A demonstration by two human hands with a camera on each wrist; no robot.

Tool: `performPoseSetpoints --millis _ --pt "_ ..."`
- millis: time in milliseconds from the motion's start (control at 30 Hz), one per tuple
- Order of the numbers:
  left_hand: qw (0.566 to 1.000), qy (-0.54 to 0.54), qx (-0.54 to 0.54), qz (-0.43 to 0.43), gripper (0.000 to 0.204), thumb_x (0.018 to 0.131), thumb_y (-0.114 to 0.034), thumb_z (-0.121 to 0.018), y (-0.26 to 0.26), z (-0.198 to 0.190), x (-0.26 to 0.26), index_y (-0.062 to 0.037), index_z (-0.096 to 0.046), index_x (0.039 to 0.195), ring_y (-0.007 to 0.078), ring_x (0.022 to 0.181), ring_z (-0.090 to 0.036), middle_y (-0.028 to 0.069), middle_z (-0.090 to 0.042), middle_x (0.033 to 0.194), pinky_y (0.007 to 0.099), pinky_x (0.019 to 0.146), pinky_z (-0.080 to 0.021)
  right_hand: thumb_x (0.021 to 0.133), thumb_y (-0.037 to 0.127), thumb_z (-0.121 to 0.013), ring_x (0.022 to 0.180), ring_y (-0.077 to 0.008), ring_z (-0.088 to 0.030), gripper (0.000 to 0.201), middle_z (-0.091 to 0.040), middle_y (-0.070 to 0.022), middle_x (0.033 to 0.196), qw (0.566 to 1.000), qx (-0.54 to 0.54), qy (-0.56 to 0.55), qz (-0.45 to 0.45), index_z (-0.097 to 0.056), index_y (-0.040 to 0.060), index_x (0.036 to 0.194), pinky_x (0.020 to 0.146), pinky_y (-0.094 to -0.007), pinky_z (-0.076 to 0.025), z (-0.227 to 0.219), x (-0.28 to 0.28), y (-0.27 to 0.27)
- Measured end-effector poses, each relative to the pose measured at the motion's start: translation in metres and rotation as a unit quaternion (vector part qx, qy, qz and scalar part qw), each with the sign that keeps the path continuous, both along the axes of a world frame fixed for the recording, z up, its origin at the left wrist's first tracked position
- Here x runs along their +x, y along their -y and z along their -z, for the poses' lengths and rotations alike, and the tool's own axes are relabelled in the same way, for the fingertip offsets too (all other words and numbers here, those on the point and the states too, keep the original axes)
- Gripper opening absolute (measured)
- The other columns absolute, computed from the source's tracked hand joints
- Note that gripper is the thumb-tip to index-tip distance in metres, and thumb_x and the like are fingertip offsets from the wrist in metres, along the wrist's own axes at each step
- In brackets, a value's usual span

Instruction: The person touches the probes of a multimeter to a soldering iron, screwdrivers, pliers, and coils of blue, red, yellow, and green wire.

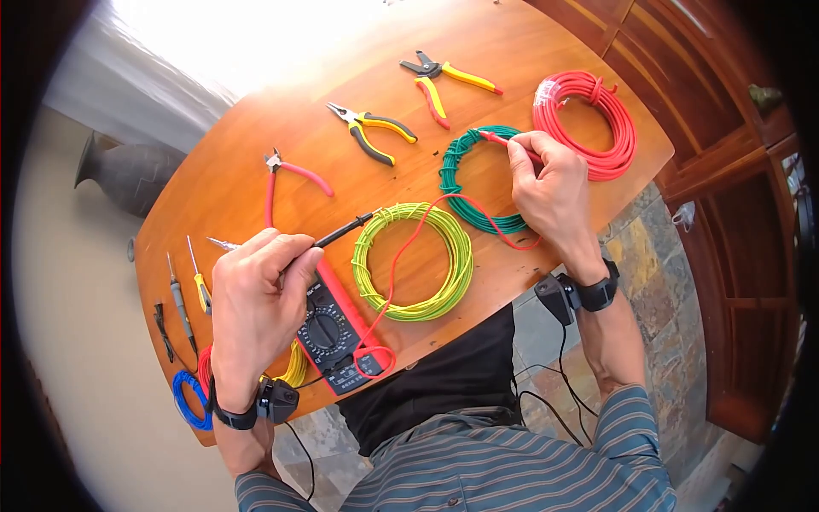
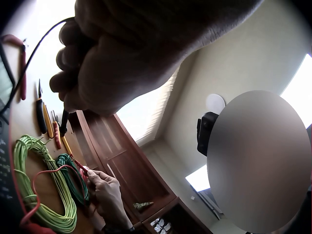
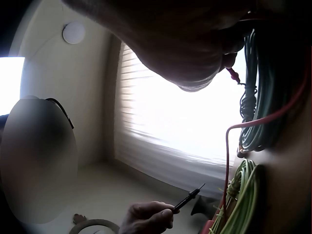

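Note:
The left hand [image 1: 260, 294] pinches a black test probe [image 1: 344, 230], its tip at the upper left edge of the yellow-green wire coil [image 1: 461, 247]. In the right hand [image 1: 553, 192] is a red probe [image 1: 503, 139], pointing left over the top of the green wire coil [image 1: 450, 175]. A red lead [image 1: 401, 256] runs across the yellow-green coil to the multimeter [image 1: 328, 328], which lies partly beneath the left hand. The right wrist view shows the black probe [image 3: 187, 199] in the left hand [image 3: 148, 218] and the red probe [image 3: 233, 74] by the green coil.
Red coil [image 1: 627, 128] lies at the right. Wire strippers [image 1: 431, 72], pliers [image 1: 363, 128] and red-handled cutters [image 1: 271, 183] lie along the far side. A screwdriver [image 1: 202, 290], a soldering iron [image 1: 179, 299] and a blue coil [image 1: 181, 397] are at the left, beside the left arm.

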State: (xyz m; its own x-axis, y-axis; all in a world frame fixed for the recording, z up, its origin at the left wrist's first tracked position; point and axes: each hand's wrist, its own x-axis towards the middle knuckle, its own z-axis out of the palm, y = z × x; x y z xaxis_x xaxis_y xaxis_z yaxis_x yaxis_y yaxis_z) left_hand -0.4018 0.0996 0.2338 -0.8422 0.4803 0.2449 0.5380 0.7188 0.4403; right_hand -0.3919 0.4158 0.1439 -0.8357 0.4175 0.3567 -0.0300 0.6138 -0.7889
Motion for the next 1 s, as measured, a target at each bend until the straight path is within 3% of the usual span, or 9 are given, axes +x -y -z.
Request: performPoseSetpoints --millis 133,200,633,700,767,933,1000 --pt "1.0 -0.004 -0.012 0.008 0.009 0.091 -0.003 -0.078 -0.003 0.0 0.0 0.004 -0.074 0.095 0.0186 0.062 -0.057 0.0095 -0.063 0.072 0.0329 0.059 -0.043 0.099 0.01 -0.069 0.065 -0.029 -0.071 0.014 -0.071 -0.0204 0.077 1.0 0.013 -0.019 -0.001 -0.074 -0.0028 0.102 0.061 -0.0379 -0.053 0.002 0.0 0.003" --pt "1.0 -0.009 -0.017 -0.001 0.007 0.088 -0.003 -0.078 -0.004 -0.003 0.001 0.0016 -0.074 0.092 0.0275 0.062 -0.063 0.0126 -0.063 0.071 0.0379 0.059 -0.047 0.098 0.01 -0.07 0.065 -0.0296 -0.071 0.013 -0.071 -0.0207 0.077 0.999 0.007 -0.033 0.0 -0.074 -0.0027 0.101 0.061 -0.0381 -0.053 0.003 -0.001 0.003" --pt "1.0 0.0 -0.018 -0.008 0.008 0.088 -0.003 -0.079 0.003 0.001 0.004 0.0017 -0.075 0.093 0.0259 0.059 -0.06 0.0122 -0.062 0.07 0.0371 0.057 -0.045 0.096 0.005 -0.069 0.062 -0.0334 -0.067 0.008 -0.067 -0.0191 0.073 0.999 0.034 -0.03 -0.013 -0.072 -0.0021 0.094 0.058 -0.0405 -0.05 0.004 0.003 0.005" --pt "1.0 0.012 -0.005 -0.009 0.01 0.09 -0.002 -0.078 0.005 0.002 0.005 0.0044 -0.075 0.096 0.0186 0.062 -0.055 0.0091 -0.06 0.07 0.0334 0.059 -0.042 0.096 0.005 -0.069 0.062 -0.0336 -0.066 0.007 -0.067 -0.0188 0.073 0.999 0.019 -0.015 -0.02 -0.071 -0.0021 0.093 0.058 -0.0403 -0.05 0.002 0.006 0.008" --pt "1.0 0.015 -0.007 -0.011 0.01 0.09 -0.002 -0.078 0.006 0.002 0.006 0.0044 -0.074 0.096 0.0189 0.062 -0.055 0.0091 -0.06 0.07 0.0334 0.06 -0.042 0.095 0.002 -0.069 0.062 -0.0326 -0.064 0.006 -0.066 -0.018 0.075 0.994 0.021 -0.047 -0.092 -0.07 -0.0023 0.091 0.058 -0.0397 -0.049 0.002 0.009 0.011" --pt "1.0 0.016 -0.008 -0.009 0.01 0.09 -0.002 -0.078 0.008 0.003 0.006 0.0045 -0.074 0.096 0.0187 0.061 -0.055 0.0092 -0.06 0.069 0.0333 0.059 -0.042 0.094 0.0 -0.069 0.062 -0.0304 -0.064 0.005 -0.066 -0.0173 0.076 0.993 0.034 -0.05 -0.101 -0.068 -0.0025 0.089 0.058 -0.0388 -0.049 0.005 0.008 0.011" --pt "1.0 0.006 -0.003 -0.009 0.01 0.088 -0.003 -0.079 0.009 0.002 0.006 0.0019 -0.076 0.095 0.0246 0.058 -0.059 0.0119 -0.061 0.069 0.0361 0.056 -0.044 0.093 0.0 -0.069 0.062 -0.0298 -0.064 0.005 -0.066 -0.0171 0.075 0.993 0.029 -0.041 -0.103 -0.068 -0.0024 0.089 0.058 -0.0385 -0.048 0.005 0.009 0.01"
